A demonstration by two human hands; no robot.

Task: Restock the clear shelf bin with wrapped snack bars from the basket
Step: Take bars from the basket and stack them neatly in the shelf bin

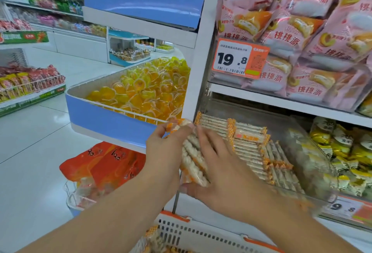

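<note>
Head view looks down on both hands holding one bundle of wrapped snack bars (pixel 193 158) at the left front corner of the clear shelf bin (pixel 314 176). Left hand (pixel 163 148) curls its fingers round the bundle's upper end; right hand (pixel 219 164) lies over it with fingers spread and the thumb tucked beneath. Inside the bin, more bars lie in flat rows. Below, the white-and-orange basket (pixel 193 232) holds further bars. A tray of yellow jelly cups (pixel 145 89) sits to the left.
</note>
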